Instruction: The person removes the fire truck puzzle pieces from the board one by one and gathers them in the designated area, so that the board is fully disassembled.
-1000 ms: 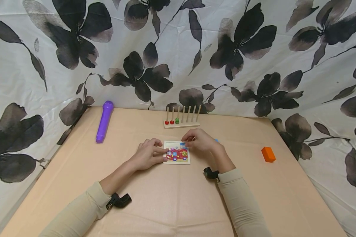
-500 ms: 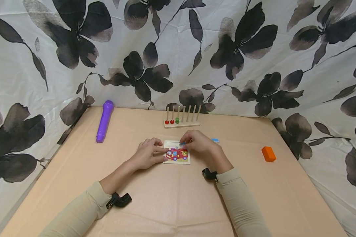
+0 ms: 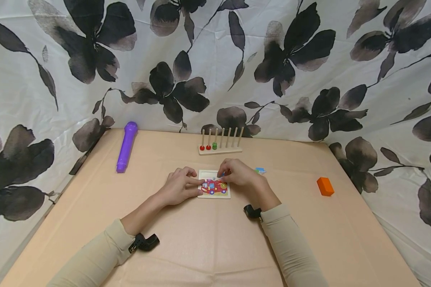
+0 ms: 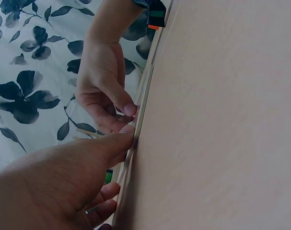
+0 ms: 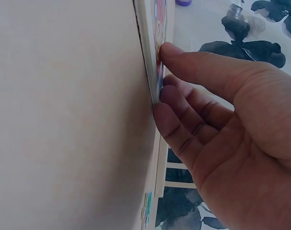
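Note:
A framed picture puzzle (image 3: 214, 195) with a red truck lies flat on the table. My left hand (image 3: 179, 186) rests at its left side, the index fingertip and thumb touching the frame. Over the upper right part, my right hand (image 3: 242, 173) pinches a small puzzle piece, largely hidden by the fingers. In the right wrist view, the right thumb and fingertips (image 5: 168, 117) meet the puzzle's face and edge. The left wrist view shows the left hand (image 4: 64, 177) close to the right hand (image 4: 104, 86).
Blue loose pieces (image 3: 260, 170) lie right of the right hand. A pegged wooden stand (image 3: 220, 152) with red and green beads is behind the puzzle. A purple microphone-shaped toy (image 3: 127, 147) lies at the left, an orange block (image 3: 325, 186) at the right. Floral cloth hangs behind.
The right hand has shifted slightly down and toward me, showing more of the loose blue pieces beside it. Blue at its fingertips is no longer visible. My left hand has stayed put.

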`<act>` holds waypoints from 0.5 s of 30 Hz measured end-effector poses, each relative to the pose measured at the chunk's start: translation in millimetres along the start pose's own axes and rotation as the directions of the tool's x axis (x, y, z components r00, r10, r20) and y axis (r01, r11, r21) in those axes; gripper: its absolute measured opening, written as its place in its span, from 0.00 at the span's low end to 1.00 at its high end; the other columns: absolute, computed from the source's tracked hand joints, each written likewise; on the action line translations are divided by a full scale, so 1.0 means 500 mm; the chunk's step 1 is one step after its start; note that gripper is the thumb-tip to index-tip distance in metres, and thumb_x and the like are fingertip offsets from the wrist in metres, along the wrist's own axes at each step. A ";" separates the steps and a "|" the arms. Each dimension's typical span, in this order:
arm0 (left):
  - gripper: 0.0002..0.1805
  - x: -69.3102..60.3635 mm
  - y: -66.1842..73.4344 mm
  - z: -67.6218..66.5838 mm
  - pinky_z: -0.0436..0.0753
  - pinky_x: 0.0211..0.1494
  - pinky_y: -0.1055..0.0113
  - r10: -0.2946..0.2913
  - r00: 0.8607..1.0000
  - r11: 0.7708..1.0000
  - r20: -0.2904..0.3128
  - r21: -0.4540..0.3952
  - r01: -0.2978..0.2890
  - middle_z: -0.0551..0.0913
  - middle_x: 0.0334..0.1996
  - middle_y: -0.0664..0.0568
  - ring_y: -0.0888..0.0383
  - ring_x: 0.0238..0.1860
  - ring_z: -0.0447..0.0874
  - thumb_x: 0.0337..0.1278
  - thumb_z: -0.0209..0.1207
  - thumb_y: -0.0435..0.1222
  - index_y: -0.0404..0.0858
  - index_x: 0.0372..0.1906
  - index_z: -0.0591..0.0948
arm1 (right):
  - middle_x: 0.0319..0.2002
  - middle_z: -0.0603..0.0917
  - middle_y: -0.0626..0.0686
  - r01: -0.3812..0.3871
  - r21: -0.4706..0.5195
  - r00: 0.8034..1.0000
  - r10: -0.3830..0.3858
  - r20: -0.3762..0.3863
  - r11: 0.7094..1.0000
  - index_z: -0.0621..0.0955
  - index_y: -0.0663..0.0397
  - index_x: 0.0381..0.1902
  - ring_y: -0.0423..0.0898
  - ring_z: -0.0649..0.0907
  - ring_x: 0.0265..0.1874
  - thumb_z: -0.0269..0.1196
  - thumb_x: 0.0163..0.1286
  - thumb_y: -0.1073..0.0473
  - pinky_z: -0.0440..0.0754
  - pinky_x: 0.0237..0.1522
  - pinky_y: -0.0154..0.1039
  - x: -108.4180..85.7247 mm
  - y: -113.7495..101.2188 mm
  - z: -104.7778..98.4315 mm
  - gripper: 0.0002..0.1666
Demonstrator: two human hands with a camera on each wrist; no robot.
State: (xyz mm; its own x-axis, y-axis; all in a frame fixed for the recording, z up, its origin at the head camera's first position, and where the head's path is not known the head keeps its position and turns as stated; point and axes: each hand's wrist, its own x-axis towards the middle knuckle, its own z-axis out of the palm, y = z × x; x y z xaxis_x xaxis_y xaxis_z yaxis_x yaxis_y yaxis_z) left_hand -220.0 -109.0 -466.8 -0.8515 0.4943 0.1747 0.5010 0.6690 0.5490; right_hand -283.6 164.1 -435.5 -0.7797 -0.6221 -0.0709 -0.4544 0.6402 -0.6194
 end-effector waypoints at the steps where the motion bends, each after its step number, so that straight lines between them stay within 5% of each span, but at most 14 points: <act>1: 0.22 0.000 0.001 0.001 0.63 0.55 0.48 -0.001 1.000 1.000 0.000 0.001 0.001 0.78 0.56 0.52 0.51 0.54 0.70 0.61 0.71 0.51 0.51 0.59 0.88 | 0.45 0.83 0.51 -0.002 -0.004 1.000 0.002 0.002 1.000 0.91 0.53 0.40 0.46 0.79 0.41 0.71 0.68 0.64 0.80 0.47 0.38 0.000 0.000 0.000 0.04; 15: 0.22 -0.009 0.006 0.016 0.64 0.55 0.48 -0.009 1.000 1.000 -0.019 0.006 0.009 0.77 0.56 0.51 0.50 0.56 0.69 0.61 0.70 0.52 0.52 0.58 0.89 | 0.44 0.83 0.50 0.017 -0.059 1.000 -0.017 -0.004 0.998 0.91 0.52 0.38 0.46 0.80 0.41 0.73 0.67 0.64 0.79 0.47 0.38 -0.008 0.001 0.007 0.04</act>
State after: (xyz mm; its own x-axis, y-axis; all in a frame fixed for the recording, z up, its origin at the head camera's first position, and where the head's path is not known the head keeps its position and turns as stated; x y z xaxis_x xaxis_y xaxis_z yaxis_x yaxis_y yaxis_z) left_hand -213.5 -104.5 -472.5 -0.8586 0.4778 0.1858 0.4945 0.6766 0.5456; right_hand -279.4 165.4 -438.2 -0.7734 -0.6313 -0.0574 -0.4921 0.6550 -0.5735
